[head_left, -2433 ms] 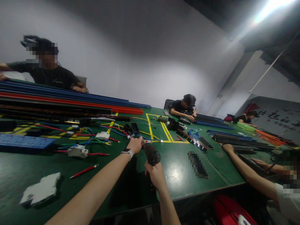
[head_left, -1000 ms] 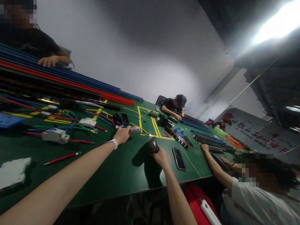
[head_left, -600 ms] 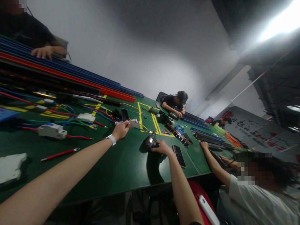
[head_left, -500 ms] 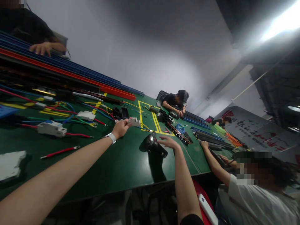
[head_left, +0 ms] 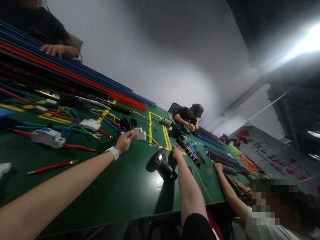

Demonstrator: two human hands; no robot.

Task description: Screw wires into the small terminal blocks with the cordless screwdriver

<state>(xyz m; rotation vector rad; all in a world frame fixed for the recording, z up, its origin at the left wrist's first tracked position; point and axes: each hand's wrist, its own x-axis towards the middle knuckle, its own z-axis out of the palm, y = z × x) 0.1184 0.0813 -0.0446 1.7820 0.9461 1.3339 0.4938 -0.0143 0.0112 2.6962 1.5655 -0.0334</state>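
Observation:
My left hand (head_left: 124, 141), with a white band at the wrist, grips a small white circuit breaker (head_left: 140, 133) above the green table. Yellow and blue wires (head_left: 153, 142) run beside the breaker. My right hand (head_left: 177, 153) reaches down to the table at small red pieces (head_left: 178, 146), its fingers drawn together; what they hold is too small to make out. A black power drill (head_left: 163, 164) lies between my forearms, nearer the table's front edge.
Wired breakers (head_left: 48, 136) and a red cable (head_left: 52, 167) lie at left. Blue and orange channels (head_left: 100, 85) line the far side. A blue holder (head_left: 192, 146) and dark strips (head_left: 200, 157) lie right. Co-workers sit behind and at right, one with a hand (head_left: 53, 50) on the channels.
My right hand has moved from beside the drill, fingers spread, forward to the red pieces, and its fingers have closed. My left hand still holds the breaker, now tilted differently. The view has shifted slightly.

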